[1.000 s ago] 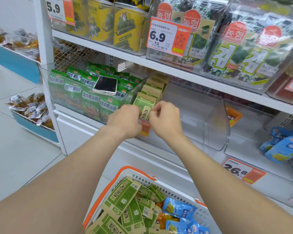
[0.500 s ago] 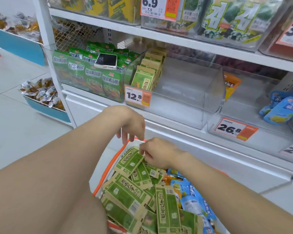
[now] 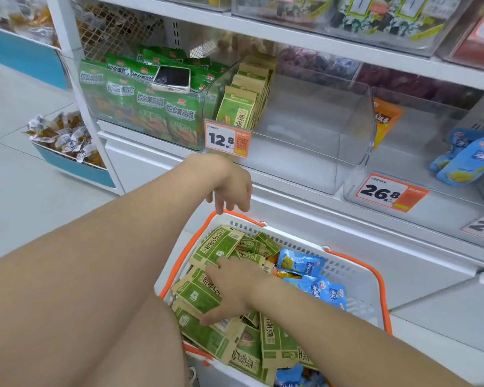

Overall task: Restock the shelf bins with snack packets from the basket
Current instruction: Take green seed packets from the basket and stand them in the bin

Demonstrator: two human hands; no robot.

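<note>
White shelving faces us, its clear bin (image 3: 313,152) above the basket (image 3: 355,270) half empty. Our right hand (image 3: 235,289) spreads flat on the green packets (image 3: 199,296); our left hand (image 3: 229,185) hangs loose, empty. Light, slippery, crinkly: pinch several by their edges.

Left hand (image 3: 229,188) loose, fingers hanging; right hand (image 3: 235,291) spread, palm down.

Right hand (image 3: 235,291) seemingly gripping basket's green packets (image 3: 199,296)
</note>
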